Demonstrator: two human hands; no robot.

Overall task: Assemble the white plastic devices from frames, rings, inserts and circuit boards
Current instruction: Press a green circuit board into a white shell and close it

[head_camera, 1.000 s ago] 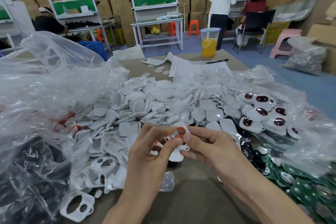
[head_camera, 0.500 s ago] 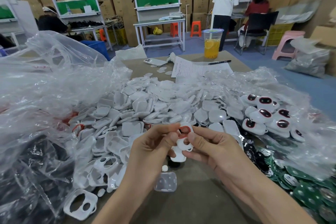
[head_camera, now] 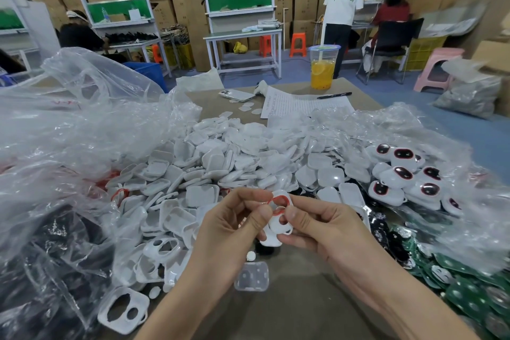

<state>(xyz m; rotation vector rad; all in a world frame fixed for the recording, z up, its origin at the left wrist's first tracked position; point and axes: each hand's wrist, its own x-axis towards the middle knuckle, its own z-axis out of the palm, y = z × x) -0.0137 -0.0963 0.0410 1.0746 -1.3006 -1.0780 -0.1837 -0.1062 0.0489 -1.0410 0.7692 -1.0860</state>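
Note:
Both my hands hold one white plastic frame [head_camera: 278,225] with two holes, above the brown table. My left hand [head_camera: 234,229] pinches a thin red ring [head_camera: 278,201] against the frame's upper hole with thumb and forefinger. My right hand [head_camera: 317,226] grips the frame from the right and below. A heap of white covers [head_camera: 220,163] lies behind the hands. Empty white frames [head_camera: 124,309] lie at the lower left. Finished devices with red-rimmed dark windows [head_camera: 403,174] are piled at the right. Green circuit boards [head_camera: 469,292] lie at the lower right.
A clear plastic insert [head_camera: 251,276] lies on the table [head_camera: 289,312] under my hands. Crumpled clear bags [head_camera: 69,132] flank the heap. Farther back are a phone [head_camera: 236,95], a paper sheet [head_camera: 300,105], a pen [head_camera: 334,95] and a cup of orange drink [head_camera: 322,66]. People work at benches beyond.
The frame has been turned a little in my fingers and the red ring now lies along the upper hole's rim. Both hands stay in the same place.

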